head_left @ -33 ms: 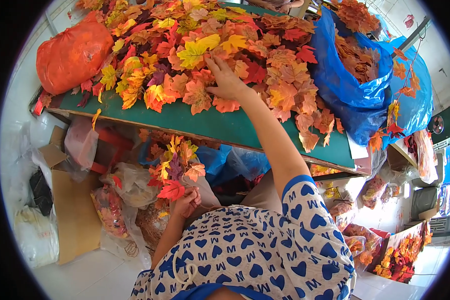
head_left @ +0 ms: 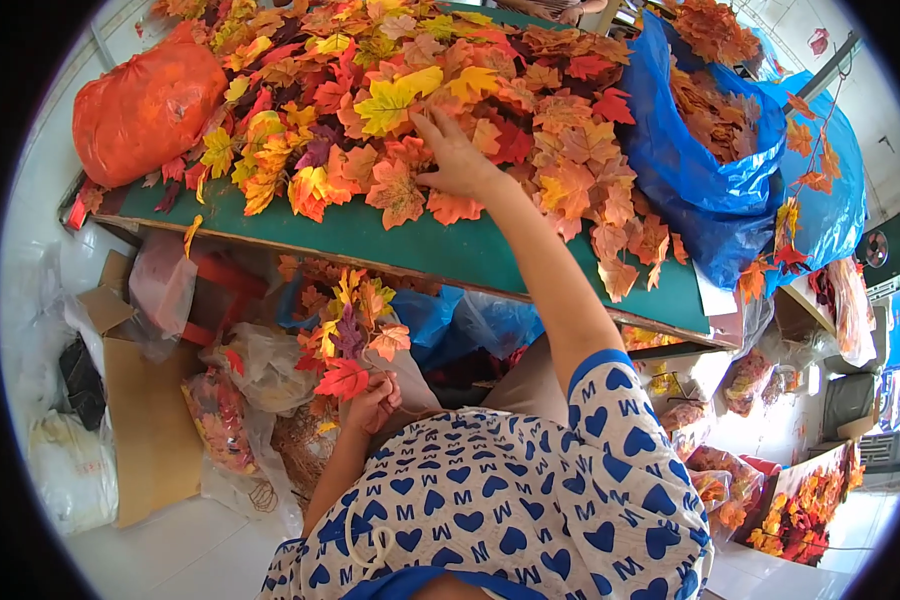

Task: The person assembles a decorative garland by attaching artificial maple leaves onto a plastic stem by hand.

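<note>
My left hand (head_left: 374, 402) is closed low in front of my lap, below the table edge. It grips a spray of artificial maple leaves (head_left: 348, 335) in red, yellow, orange and purple; the stem is mostly hidden in my fingers. My right hand (head_left: 460, 165) reaches over a large pile of loose artificial leaves (head_left: 310, 95) on the green table (head_left: 440, 238). Its fingers are stretched apart, with the tips at a yellow leaf (head_left: 395, 100) and the thumb beside a peach-orange leaf (head_left: 396, 192). Nothing is plainly held in it.
A full red plastic bag (head_left: 145, 110) sits at the table's left end. Blue bags (head_left: 695, 185) with brown-orange leaves stand at the right, beside a hanging leaf garland (head_left: 815, 180). Below are a cardboard box (head_left: 155, 430) and bagged leaves (head_left: 218, 425). Another person's hand (head_left: 573, 14) shows across the table.
My right hand and forearm have shifted very slightly. My left hand keeps its grip on the leaf spray, almost unmoved.
</note>
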`<move>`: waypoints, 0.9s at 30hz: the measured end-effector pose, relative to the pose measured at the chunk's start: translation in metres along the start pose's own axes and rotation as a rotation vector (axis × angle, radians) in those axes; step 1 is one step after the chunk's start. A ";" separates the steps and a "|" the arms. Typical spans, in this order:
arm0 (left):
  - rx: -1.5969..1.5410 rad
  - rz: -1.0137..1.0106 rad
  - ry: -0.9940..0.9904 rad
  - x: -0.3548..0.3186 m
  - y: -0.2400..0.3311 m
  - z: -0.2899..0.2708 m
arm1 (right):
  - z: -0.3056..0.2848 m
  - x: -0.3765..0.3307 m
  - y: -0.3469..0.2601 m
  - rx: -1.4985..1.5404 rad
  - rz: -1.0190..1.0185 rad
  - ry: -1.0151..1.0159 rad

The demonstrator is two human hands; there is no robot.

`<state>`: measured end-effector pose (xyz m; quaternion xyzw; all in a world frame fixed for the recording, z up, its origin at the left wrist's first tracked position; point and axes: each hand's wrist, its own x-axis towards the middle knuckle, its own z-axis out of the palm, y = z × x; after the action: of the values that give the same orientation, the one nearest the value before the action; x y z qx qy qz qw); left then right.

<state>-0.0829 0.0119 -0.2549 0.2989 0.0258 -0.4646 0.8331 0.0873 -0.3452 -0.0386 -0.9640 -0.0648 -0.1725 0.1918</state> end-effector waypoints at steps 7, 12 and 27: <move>-0.017 0.002 0.008 0.004 -0.003 -0.001 | -0.092 -0.072 -0.030 0.055 -0.042 0.060; -0.030 0.037 -0.012 -0.008 -0.005 -0.011 | -0.096 -0.144 -0.064 0.041 -0.003 -0.201; -0.092 0.047 -0.033 -0.002 -0.004 -0.016 | -0.111 -0.166 0.007 -0.517 0.111 -0.079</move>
<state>-0.0840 0.0203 -0.2691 0.2533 0.0265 -0.4481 0.8569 -0.0999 -0.4047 -0.0043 -0.9890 0.0269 -0.1350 -0.0544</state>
